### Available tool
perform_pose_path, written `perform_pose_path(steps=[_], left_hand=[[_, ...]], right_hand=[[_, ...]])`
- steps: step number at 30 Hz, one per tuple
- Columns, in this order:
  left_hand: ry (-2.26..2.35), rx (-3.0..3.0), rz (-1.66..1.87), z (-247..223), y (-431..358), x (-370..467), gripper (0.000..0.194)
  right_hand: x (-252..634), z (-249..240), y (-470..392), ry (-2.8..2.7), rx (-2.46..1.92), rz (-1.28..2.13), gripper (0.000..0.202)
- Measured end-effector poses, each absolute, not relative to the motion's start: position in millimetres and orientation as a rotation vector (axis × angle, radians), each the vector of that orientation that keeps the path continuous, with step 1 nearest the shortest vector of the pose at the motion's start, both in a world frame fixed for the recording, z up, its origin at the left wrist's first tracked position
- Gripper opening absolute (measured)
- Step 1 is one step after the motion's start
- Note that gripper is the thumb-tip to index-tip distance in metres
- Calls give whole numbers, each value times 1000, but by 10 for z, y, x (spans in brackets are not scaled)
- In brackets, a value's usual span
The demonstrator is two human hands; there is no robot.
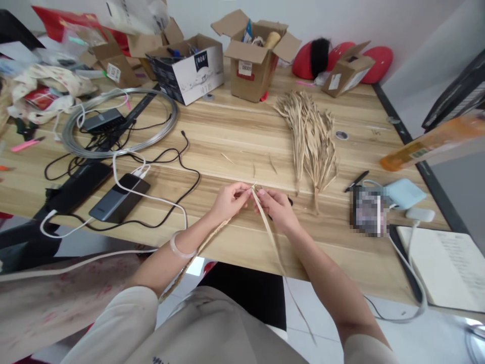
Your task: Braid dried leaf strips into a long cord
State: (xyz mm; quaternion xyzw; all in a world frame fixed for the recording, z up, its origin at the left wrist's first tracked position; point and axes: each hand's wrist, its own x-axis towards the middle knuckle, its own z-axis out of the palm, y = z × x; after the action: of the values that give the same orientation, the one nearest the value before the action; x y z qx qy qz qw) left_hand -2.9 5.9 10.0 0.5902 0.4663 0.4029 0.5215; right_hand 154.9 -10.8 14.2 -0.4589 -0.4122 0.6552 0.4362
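My left hand [229, 201] is closed in a pinch on the working end of a braided cord [189, 263] of dried leaf. The cord trails back beneath my left forearm and past the table edge. Fingertip to fingertip with it, my right hand [278, 208] pinches the pale dried-leaf strips at the same end. One long leaf strip [271, 235] hangs from between the hands and drops over the front edge. Part of a black object [290, 200], mostly hidden, shows beside my right hand. Beyond the hands lies a bundle of dried leaves [308, 136].
Left are a wire coil [172, 124], a power bank [120, 198] and tangled cables. Boxes [250, 76] stand along the back. Rightward lie a tape roll [341, 135], a pen [356, 181], a light blue device [405, 194] and an open notebook [443, 268].
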Motion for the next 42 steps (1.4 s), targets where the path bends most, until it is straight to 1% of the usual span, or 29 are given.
perform_pose_path(steps=[6, 12, 15, 20, 25, 34, 42], left_hand=[[1068, 1386, 898, 108, 70, -27, 34], [972, 1252, 760, 182, 114, -64, 39], [970, 1292, 733, 175, 117, -68, 37], [1035, 1458, 853, 52, 74, -6, 34], [1117, 1559, 1001, -15, 38, 31, 37], [1146, 1560, 1029, 6, 34, 33, 30], [1132, 1500, 1039, 33, 23, 26, 31]], right_hand=[[1585, 93, -63, -951, -1103, 1718, 29], [1627, 3, -29, -967, -1083, 1683, 24], [1635, 1, -24, -959, -1104, 1685, 23], [1630, 61, -49, -930, -1089, 1714, 28], [1587, 129, -100, -934, -1070, 1743, 31], [1553, 135, -149, -927, -1036, 1756, 27], [1544, 145, -158, -951, -1023, 1747, 26]])
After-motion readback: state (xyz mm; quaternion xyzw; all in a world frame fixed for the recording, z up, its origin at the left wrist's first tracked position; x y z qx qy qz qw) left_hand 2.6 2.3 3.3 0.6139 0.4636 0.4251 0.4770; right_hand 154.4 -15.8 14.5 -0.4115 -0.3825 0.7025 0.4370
